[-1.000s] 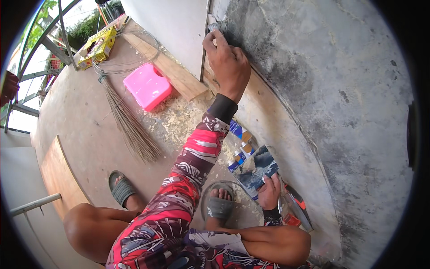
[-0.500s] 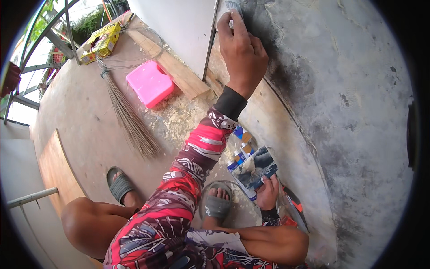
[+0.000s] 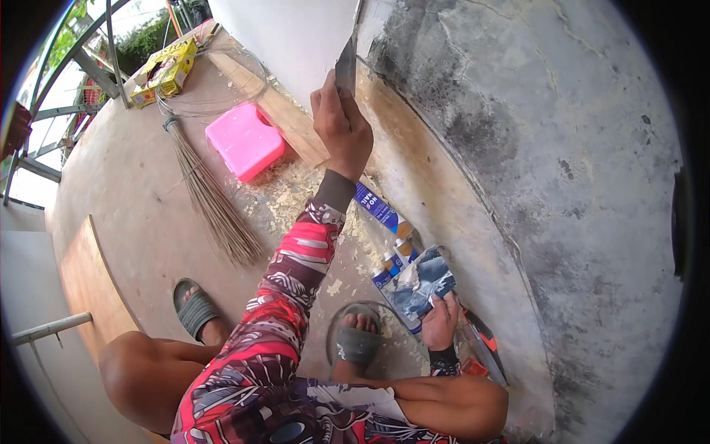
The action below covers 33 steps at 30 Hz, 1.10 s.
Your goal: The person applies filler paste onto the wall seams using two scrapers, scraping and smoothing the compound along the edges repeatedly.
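My left hand (image 3: 343,133) is closed around a putty knife (image 3: 345,68), its thin dark blade pointing up by the edge of a white panel (image 3: 288,44). Whether the blade touches the panel, I cannot tell. Lower down, beside my right knee, my right hand (image 3: 441,323) grips a small flat board (image 3: 442,283) by its near edge. Whitish putty (image 3: 414,275) is smeared over the dark board. Several blue sealant cartridges (image 3: 379,209) lie on the floor just beyond and beside it.
A cracked grey wall (image 3: 592,192) rises on the right. A tool with an orange and black handle (image 3: 484,337) lies near my right hand. On the left are a pink case (image 3: 245,140), stick broom (image 3: 207,196), wooden plank (image 3: 296,133), yellow box (image 3: 166,70) and plywood sheet (image 3: 89,274).
My left hand has come left and down from the grey wall to the white panel's edge, and the putty knife's blade shows more fully. My right hand has hardly moved with the board.
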{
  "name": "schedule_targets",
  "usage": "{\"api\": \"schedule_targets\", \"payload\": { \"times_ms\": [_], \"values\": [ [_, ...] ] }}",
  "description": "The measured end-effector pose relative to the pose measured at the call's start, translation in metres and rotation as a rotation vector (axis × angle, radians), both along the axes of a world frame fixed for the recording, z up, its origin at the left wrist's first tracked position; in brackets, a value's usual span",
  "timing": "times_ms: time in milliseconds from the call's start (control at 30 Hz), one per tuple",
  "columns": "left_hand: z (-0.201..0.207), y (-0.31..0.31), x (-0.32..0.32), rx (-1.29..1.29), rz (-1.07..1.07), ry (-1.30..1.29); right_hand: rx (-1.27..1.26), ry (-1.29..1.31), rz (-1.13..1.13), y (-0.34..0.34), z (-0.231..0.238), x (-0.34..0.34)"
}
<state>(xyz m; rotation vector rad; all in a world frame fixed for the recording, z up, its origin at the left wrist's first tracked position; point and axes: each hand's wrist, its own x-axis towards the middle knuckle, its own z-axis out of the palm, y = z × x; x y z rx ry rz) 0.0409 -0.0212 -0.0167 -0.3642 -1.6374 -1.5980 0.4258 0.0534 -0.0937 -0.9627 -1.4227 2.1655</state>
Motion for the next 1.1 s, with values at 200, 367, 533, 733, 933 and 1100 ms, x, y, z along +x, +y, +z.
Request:
{"api": "schedule_targets", "payload": {
  "times_ms": [200,367,533,733,933,1100],
  "values": [
    [0.022,0.016,-0.016,0.014,0.015,0.042,-0.007,-0.048,-0.023,-0.002,0.003,-0.004],
    [0.020,0.031,-0.026,-0.076,0.048,0.111,0.005,-0.031,-0.095,-0.010,0.006,-0.011],
    [0.018,0.037,-0.023,-0.192,0.053,0.111,0.060,-0.081,-0.043,-0.003,-0.003,-0.006],
    [0.004,0.014,0.003,-0.232,-0.065,0.165,0.092,-0.139,0.034,0.001,-0.004,-0.003],
    [0.010,0.005,-0.016,0.026,-0.075,-0.002,-0.026,-0.086,0.039,-0.002,0.001,-0.002],
    [-0.001,0.018,-0.013,-0.074,-0.087,0.027,-0.023,-0.084,0.033,0.008,-0.014,0.006]
  ]
}}
